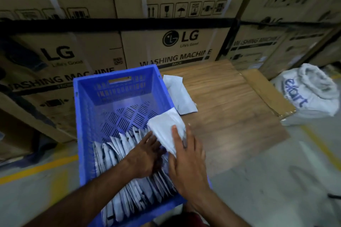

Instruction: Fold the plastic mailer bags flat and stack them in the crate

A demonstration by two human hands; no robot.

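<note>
- My right hand (186, 160) grips a folded white mailer bag (166, 131); my thumb lies across the top of it and the other fingers curl under its right edge, mostly hidden behind the plastic.
- That bag sits tilted over the right wall of the blue crate (88, 108), partly inside the crate and partly above its rim.
- My left hand (145, 156) is flat with straight fingers, pressing on the row of bags (127, 186) already in the crate; its fingertips reach the near edge of the bag I am holding.
- The stacked bags stand on edge, leaning, and fill the near half of the crate from the left wall to the right. The far half shows the bare slotted floor.
- Just to the right of the crate, another white bag (177, 96) lies flat on a wooden board (230, 108), touching or nearly touching the crate's right wall.
- A piece of brown cardboard (265, 92) lies along the right side of the board.
- Farther right, a white sack (311, 92) with blue lettering stands open on the grey floor (276, 180).
- Large cardboard boxes (166, 46) printed with a washing machine label are stacked along the far side.
</note>
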